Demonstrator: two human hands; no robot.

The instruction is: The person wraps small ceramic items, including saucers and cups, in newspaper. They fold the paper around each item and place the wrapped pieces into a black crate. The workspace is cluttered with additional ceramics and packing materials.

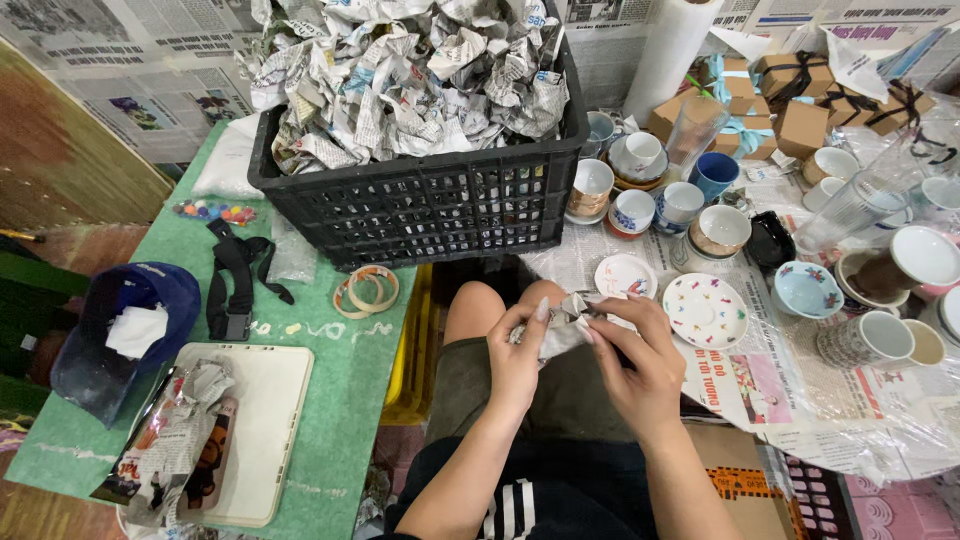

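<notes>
We count a cluster of small brown cardboard gift boxes (800, 125) top right, cube-shaped, some tied with black ribbon, some with pale blue. A newspaper-wrapped bundle (563, 330) sits between both hands. A white rectangular tablet (262, 420), rounded corners, lies bottom left on green mat; its face shows blank.

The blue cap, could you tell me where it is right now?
In the head view, the blue cap lies far left on the green mat, beside the black strap and above the white tray.
</notes>
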